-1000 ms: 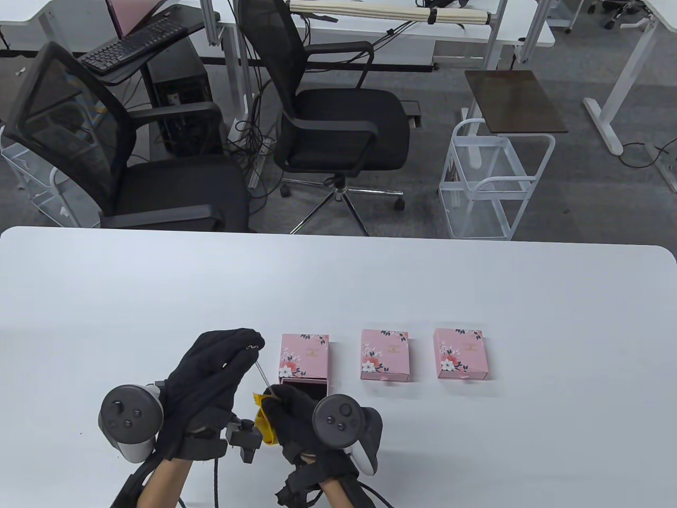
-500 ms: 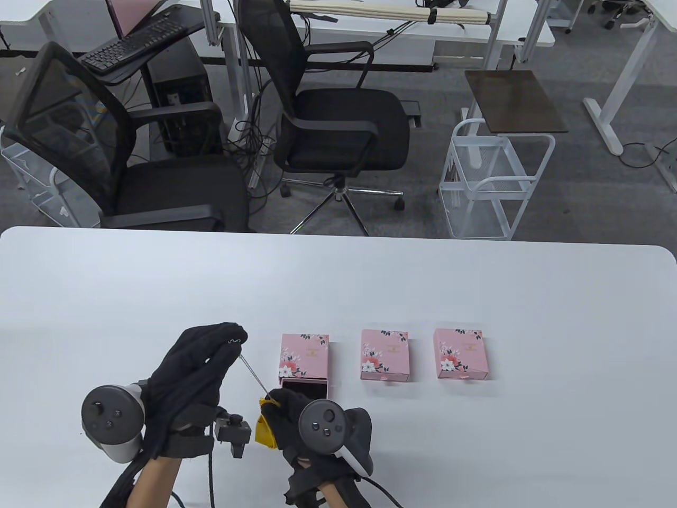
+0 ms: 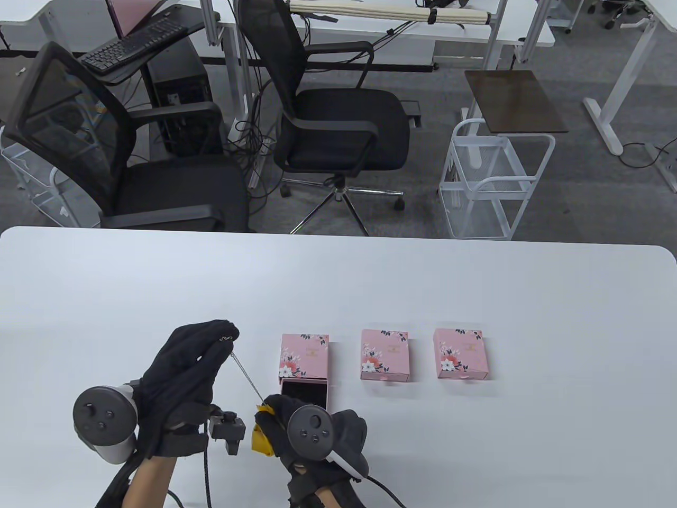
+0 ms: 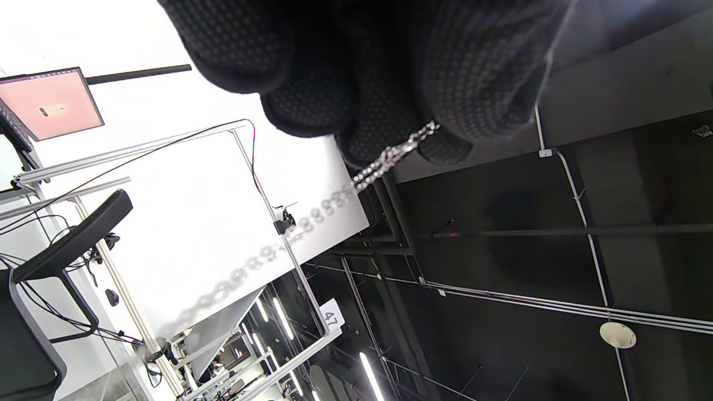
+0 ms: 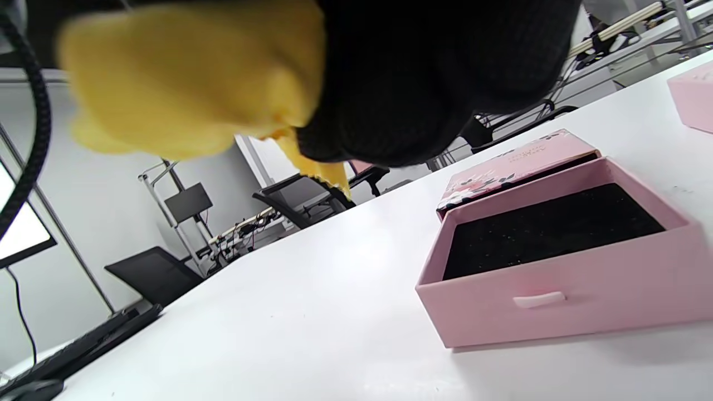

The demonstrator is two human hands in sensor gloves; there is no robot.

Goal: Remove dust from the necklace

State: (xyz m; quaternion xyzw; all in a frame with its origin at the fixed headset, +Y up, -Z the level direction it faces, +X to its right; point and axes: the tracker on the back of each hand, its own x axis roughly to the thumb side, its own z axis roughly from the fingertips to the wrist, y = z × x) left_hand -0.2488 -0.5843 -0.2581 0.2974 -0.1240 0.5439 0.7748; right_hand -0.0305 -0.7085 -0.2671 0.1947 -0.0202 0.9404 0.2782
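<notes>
Three boxes (image 3: 384,354) in a row on the table (image 3: 338,286).

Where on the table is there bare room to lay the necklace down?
The white table is bare beyond the three pink floral boxes, and right of them. It is crowded at the near left, around both gloved hands and the open drawer box.

Bright even light, soft shadows; wrist views blurred close-up, perhaps overexposed.

Overhead table view; two close, tilted wrist views.
</notes>
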